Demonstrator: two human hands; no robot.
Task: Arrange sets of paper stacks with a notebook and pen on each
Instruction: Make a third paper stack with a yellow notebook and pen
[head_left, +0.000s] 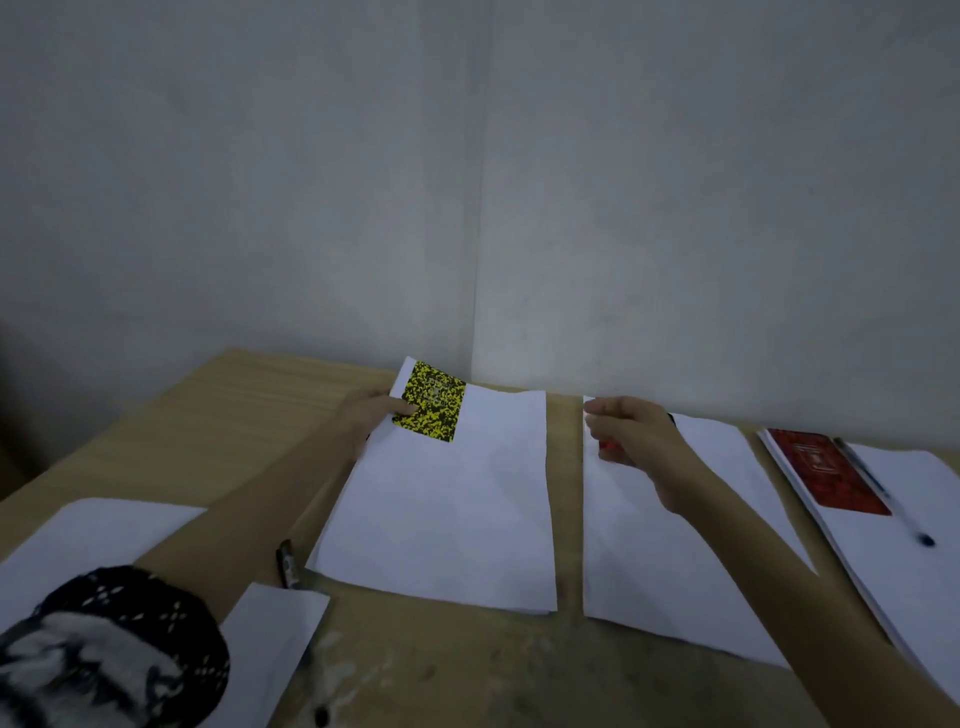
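Yellow notebook (430, 409) in left hand (370, 410)

Both arms reach forward and away from the body, bare from the elbow down. The left arm runs from a dark patterned sleeve (135, 618) at the lower left up toward the middle, and the left hand (371, 413) sits at its far end with the thumb laid flat on top of a yellow-and-black notebook (431, 402), fingers tucked beneath, a pinching grip at the notebook's near corner. The right arm comes in from the lower right, wrist slightly bent. The right hand (628, 436) is turned with its back up, fingers curled inward around something red, mostly hidden beneath the palm.
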